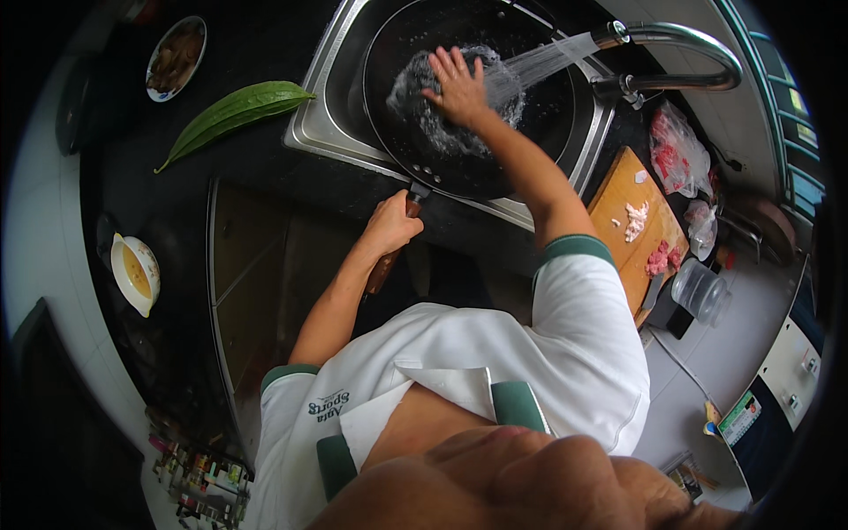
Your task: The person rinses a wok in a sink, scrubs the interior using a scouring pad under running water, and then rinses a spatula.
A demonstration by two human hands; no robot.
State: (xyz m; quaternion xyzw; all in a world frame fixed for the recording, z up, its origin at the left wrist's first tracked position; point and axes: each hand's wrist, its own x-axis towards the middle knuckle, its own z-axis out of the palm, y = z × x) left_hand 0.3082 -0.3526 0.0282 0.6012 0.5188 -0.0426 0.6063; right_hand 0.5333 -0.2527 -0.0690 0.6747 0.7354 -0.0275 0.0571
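A large black wok (411, 149) rests over a stainless steel sink (338, 106), its handle pointing towards me. My left hand (394, 224) is closed around the brown wok handle (381, 270). Inside the wok, my right hand (457, 86) is spread flat above churning water, its fingers apart and nothing held. A spray of water (543, 63) streams from the curved chrome faucet (689, 36) on the right and lands beside that hand. Whether the palm touches the wok's bottom cannot be seen.
On the left of the black counter lie a green ridged gourd (238, 118), a plate of brown food (177, 59) and a bowl of yellow liquid (136, 268). At right are a wooden cutting board (609, 205) with meat pieces (659, 258), a knife (652, 291), plastic bags (679, 149) and a clear jar (699, 288).
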